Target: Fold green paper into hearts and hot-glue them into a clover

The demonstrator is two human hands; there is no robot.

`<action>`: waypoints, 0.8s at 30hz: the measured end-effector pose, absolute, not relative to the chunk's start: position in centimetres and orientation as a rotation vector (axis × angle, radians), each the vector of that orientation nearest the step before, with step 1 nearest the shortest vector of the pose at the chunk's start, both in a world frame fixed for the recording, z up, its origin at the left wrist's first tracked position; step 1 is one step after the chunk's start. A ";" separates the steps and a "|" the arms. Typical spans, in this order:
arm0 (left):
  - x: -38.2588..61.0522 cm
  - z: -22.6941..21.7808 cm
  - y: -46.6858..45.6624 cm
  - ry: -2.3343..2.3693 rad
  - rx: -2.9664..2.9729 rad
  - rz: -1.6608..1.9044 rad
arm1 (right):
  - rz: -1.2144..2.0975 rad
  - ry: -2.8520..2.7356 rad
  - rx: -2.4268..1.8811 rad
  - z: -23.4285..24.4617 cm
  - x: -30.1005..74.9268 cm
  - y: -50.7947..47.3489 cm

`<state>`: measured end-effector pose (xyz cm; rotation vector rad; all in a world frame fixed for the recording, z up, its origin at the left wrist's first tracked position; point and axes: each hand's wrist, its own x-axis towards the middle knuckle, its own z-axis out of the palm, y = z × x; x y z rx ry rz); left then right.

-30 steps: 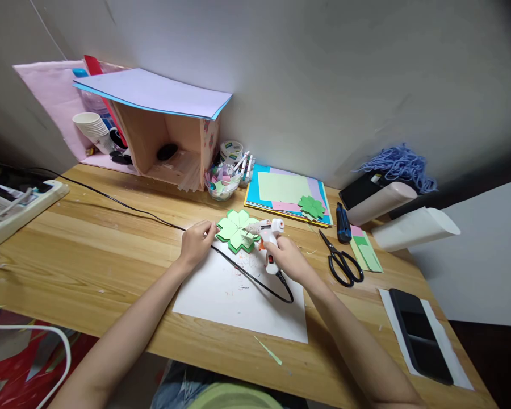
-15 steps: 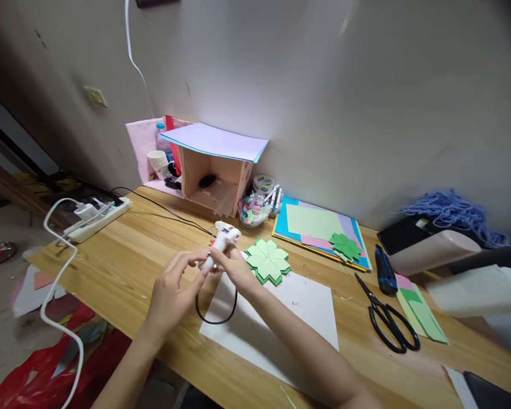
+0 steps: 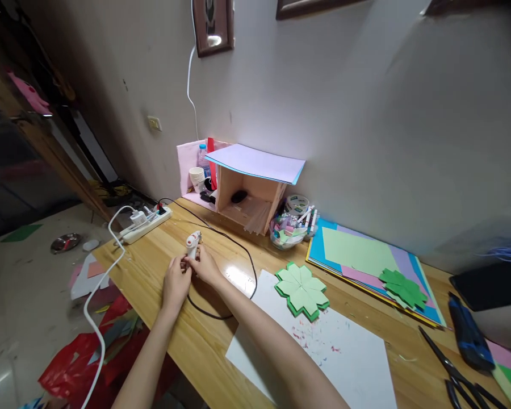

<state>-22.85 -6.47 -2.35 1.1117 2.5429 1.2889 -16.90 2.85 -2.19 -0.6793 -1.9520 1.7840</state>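
Both my hands meet at the left part of the wooden table point(image 3: 221, 363) around a small white glue gun point(image 3: 192, 242). My right hand point(image 3: 206, 267) grips the gun's handle, with its nozzle end pointing up and away. My left hand point(image 3: 175, 282) is closed with its fingertips pinching at the handle's base. The gun's black cord point(image 3: 242, 255) loops over the table toward the power strip point(image 3: 147, 222). A light green folded paper flower point(image 3: 301, 288) lies to the right, on the edge of a white sheet point(image 3: 336, 352), untouched.
A wooden box point(image 3: 247, 196) topped with lilac paper stands by the wall, with a bowl of scraps and markers point(image 3: 292, 227) beside it. Coloured paper sheets point(image 3: 366, 255) carry a darker green flower point(image 3: 402, 287). Scissors point(image 3: 455, 375) and a blue knife point(image 3: 468, 335) lie far right. Litter covers the floor at left.
My hands carried the glue gun from beside the green flower leftward across the table, toward the power strip. My head turned left, so the scissors and phone slid to the right edge.
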 end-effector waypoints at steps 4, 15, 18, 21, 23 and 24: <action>-23.5 -2.9 -5.7 2.581 1.070 1.312 | 1.538 -2.152 -0.717 -2.2 -17.6 3.8; -13.9 2.2 -6.1 2.667 1.459 1.449 | 1.320 -2.391 -0.408 2.2 -6.2 3.1; -10.4 3.2 -4.5 2.327 1.723 1.490 | 1.398 -2.352 -0.525 4.2 0.4 4.2; -7.5 4.2 -2.3 1.959 1.972 1.326 | 1.379 -2.229 -0.756 4.8 7.6 6.4; -5.7 4.8 -0.5 1.723 2.103 1.205 | 1.272 -2.047 -1.004 4.4 12.6 8.5; -4.8 5.0 0.5 1.616 2.151 1.160 | 1.186 -1.945 -1.116 4.0 15.2 9.5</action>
